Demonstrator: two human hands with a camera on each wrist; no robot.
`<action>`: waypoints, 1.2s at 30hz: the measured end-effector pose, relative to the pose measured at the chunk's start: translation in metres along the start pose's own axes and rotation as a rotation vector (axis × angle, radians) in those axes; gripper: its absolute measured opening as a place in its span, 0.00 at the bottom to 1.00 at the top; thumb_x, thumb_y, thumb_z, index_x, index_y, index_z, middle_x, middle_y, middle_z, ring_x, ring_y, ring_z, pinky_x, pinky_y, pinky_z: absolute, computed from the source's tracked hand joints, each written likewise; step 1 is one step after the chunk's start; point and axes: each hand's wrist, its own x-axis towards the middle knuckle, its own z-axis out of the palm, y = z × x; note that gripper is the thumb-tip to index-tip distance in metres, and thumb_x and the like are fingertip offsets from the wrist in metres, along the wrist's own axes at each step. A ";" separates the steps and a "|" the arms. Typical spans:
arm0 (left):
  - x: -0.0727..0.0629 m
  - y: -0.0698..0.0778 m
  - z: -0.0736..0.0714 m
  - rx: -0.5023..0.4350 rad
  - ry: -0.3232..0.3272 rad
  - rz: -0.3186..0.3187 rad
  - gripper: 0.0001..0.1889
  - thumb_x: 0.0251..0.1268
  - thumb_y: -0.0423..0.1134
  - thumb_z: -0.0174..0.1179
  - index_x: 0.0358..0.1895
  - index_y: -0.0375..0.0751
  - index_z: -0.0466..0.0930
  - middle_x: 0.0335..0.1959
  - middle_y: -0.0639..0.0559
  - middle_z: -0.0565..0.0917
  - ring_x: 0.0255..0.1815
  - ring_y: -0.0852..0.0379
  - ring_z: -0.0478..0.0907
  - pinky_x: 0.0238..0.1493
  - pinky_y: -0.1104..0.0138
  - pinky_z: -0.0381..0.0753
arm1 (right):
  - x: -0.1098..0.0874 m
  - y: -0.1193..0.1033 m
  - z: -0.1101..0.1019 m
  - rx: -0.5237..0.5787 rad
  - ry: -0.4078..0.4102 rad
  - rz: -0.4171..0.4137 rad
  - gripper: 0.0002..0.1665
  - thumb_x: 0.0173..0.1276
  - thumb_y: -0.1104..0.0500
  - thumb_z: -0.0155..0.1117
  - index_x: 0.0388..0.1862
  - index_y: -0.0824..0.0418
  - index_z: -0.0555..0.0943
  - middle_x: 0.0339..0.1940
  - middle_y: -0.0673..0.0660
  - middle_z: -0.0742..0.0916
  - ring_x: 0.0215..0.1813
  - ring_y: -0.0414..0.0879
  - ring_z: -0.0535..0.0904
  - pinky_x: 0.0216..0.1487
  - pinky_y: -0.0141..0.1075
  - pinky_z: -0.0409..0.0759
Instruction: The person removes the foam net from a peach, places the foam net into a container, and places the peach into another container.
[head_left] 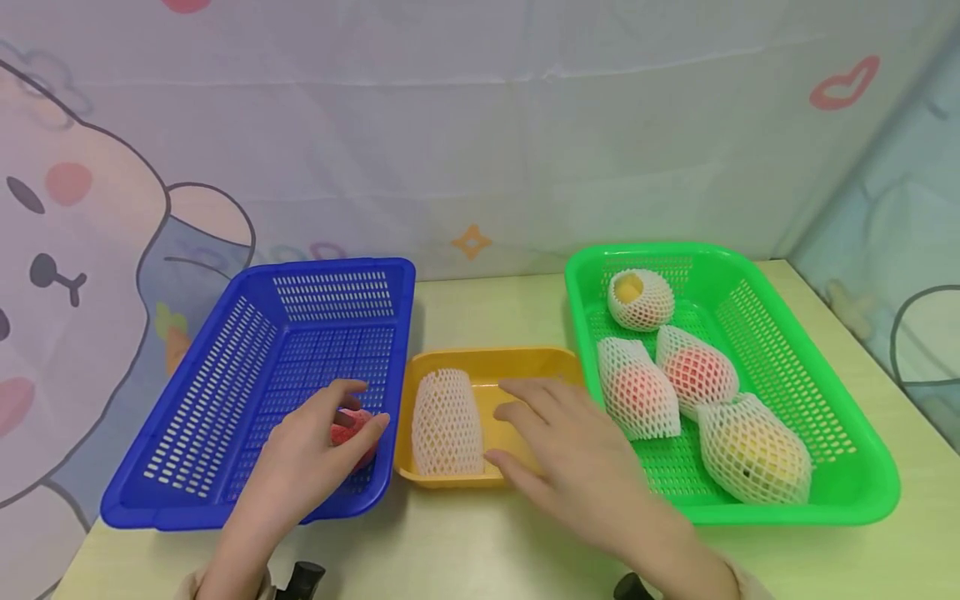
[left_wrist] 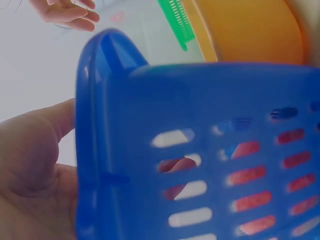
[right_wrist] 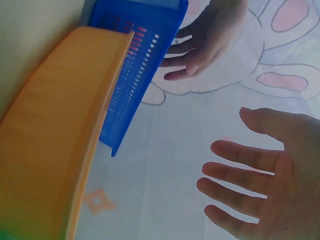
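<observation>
My left hand (head_left: 300, 458) reaches into the blue basket (head_left: 402, 350) with its fingers loosely bent above a red round fruit (head_left: 343, 433). Through the slots in the left wrist view, the red fruit (left_wrist: 252, 201) sits low against the basket wall, apart from the fingertips; its exact kind is unclear. Over the right part of the yellow tray (head_left: 525, 358) hovers my right hand (head_left: 573, 450), fingers spread and nothing in them. An empty white foam net sleeve (head_left: 447, 425) lies at the tray's left side.
On the right stands a green basket (head_left: 832, 400) holding several fruits in foam nets, among them a yellow one (head_left: 753, 450) and a red one (head_left: 637, 390). All containers stand side by side on a pale table (head_left: 487, 550), with a printed curtain (head_left: 480, 150) behind.
</observation>
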 end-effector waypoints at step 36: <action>0.002 0.017 0.047 0.186 -0.006 0.031 0.45 0.63 0.51 0.57 0.77 0.39 0.44 0.65 0.30 0.70 0.58 0.32 0.76 0.46 0.39 0.79 | -0.079 0.122 -0.027 -0.029 -0.018 0.282 0.19 0.51 0.58 0.74 0.43 0.60 0.82 0.46 0.58 0.86 0.50 0.57 0.80 0.51 0.52 0.75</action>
